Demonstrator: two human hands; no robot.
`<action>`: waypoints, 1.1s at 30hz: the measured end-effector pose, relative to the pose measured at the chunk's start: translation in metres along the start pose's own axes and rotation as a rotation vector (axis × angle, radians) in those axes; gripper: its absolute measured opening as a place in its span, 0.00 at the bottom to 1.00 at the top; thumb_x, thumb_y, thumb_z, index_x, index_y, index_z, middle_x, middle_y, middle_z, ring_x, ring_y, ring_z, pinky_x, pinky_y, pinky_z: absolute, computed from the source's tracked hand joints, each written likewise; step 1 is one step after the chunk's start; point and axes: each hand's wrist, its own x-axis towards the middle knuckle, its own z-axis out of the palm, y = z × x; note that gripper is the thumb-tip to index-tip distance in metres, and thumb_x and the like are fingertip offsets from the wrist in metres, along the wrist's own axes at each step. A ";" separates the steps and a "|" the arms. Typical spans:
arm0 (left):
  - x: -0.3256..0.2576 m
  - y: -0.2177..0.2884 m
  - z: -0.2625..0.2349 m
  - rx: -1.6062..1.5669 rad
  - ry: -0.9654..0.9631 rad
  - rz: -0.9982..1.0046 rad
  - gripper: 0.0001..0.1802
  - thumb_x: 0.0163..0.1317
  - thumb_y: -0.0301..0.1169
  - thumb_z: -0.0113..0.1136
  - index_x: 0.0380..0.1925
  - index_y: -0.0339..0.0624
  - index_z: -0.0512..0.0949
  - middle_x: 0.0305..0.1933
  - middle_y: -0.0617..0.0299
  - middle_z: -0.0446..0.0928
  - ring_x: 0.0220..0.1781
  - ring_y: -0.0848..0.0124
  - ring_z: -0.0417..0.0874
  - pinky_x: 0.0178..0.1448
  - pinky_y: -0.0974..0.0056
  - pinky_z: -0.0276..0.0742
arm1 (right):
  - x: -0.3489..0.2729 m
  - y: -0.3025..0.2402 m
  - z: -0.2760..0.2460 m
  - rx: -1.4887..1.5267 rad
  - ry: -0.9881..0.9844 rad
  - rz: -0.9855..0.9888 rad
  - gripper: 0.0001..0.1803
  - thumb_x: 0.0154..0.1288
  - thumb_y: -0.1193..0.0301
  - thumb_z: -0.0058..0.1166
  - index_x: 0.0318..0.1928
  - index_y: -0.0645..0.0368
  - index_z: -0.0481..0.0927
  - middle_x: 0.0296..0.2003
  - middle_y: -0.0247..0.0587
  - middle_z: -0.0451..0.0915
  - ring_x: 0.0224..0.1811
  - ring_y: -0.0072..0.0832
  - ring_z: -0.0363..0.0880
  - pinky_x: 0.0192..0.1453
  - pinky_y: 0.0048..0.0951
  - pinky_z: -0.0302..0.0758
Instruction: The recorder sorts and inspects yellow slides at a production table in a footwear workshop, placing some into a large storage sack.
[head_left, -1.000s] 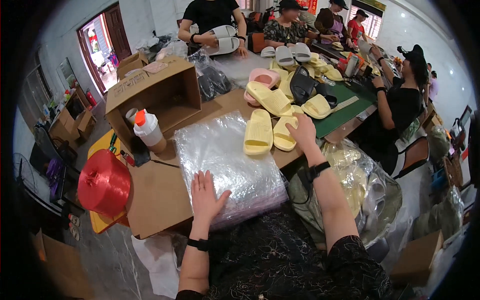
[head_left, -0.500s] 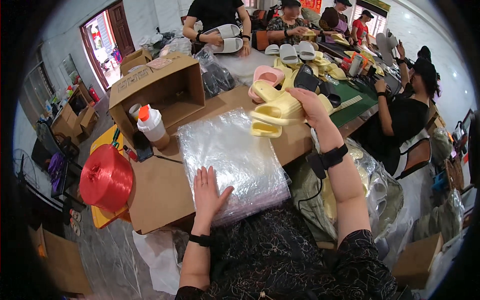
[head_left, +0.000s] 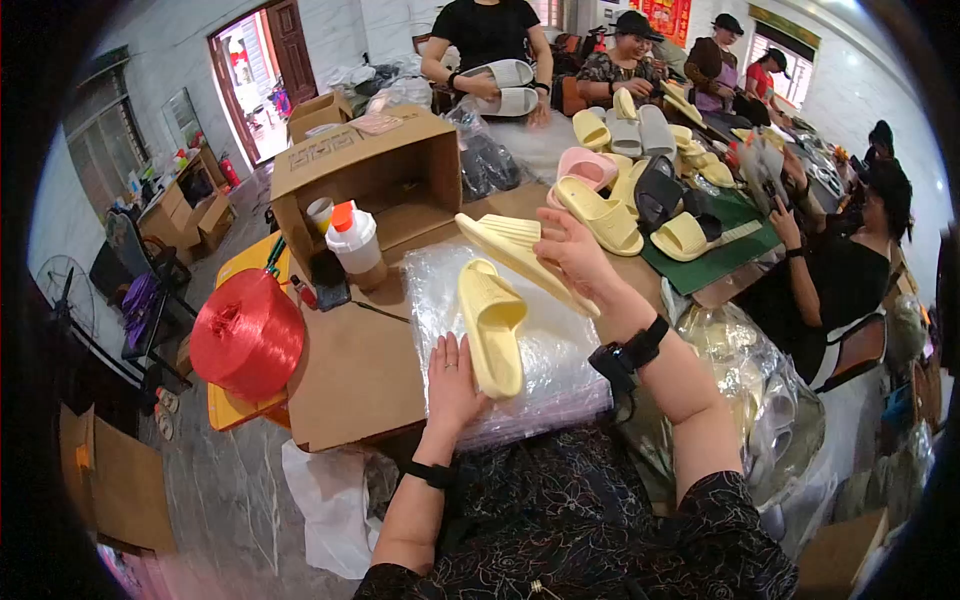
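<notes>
A stack of clear plastic bags (head_left: 558,362) lies on the table in front of me. On it rests a pale yellow slipper (head_left: 497,372), strap upward, its heel toward me. My left hand (head_left: 455,385) lies on the bags just left of that heel, fingers stretched out; its thumb is partly hidden at the slipper's edge. Above the stack, my right hand (head_left: 578,258) grips a second yellow slipper (head_left: 515,248), tilted with its ribbed strap showing. Black bands circle both my wrists.
An open cardboard box (head_left: 365,160) and an orange-capped bottle (head_left: 355,245) stand beyond the bags. A red twine spool (head_left: 247,333) sits at left. More slippers (head_left: 600,215) cover the far right. Across the table, a person (head_left: 490,45) holds grey slippers; others sit along it.
One yellow slipper now lies on the bags beside my left hand. My right hand has moved left with the other, now held apart from it. The view has shifted slightly.
</notes>
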 end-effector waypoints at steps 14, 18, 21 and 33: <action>0.001 0.005 -0.006 -0.016 0.087 0.025 0.43 0.57 0.50 0.64 0.66 0.32 0.68 0.74 0.30 0.57 0.78 0.38 0.53 0.81 0.44 0.46 | -0.048 0.091 -0.039 -0.929 0.274 0.000 0.58 0.52 0.49 0.73 0.74 0.63 0.53 0.61 0.65 0.70 0.61 0.50 0.75 0.63 0.42 0.74; -0.004 0.006 -0.011 -0.009 0.049 0.011 0.45 0.55 0.51 0.66 0.68 0.37 0.67 0.74 0.30 0.57 0.79 0.38 0.52 0.81 0.43 0.46 | -0.079 0.072 -0.022 -1.195 0.097 -0.018 0.62 0.47 0.52 0.75 0.76 0.58 0.49 0.67 0.69 0.59 0.66 0.60 0.67 0.67 0.50 0.71; -0.003 0.005 -0.007 -0.005 0.052 0.018 0.44 0.56 0.50 0.65 0.68 0.36 0.68 0.75 0.30 0.56 0.78 0.37 0.53 0.81 0.43 0.46 | -0.073 0.066 -0.016 -1.241 0.012 0.178 0.57 0.47 0.63 0.70 0.76 0.56 0.51 0.66 0.68 0.60 0.66 0.60 0.67 0.67 0.50 0.70; -0.004 -0.001 0.000 0.007 0.033 0.009 0.41 0.60 0.49 0.60 0.68 0.34 0.67 0.75 0.30 0.56 0.79 0.37 0.52 0.81 0.43 0.45 | -0.065 0.047 -0.012 0.220 0.233 0.080 0.29 0.64 0.81 0.45 0.67 0.71 0.65 0.57 0.52 0.77 0.58 0.33 0.78 0.58 0.32 0.77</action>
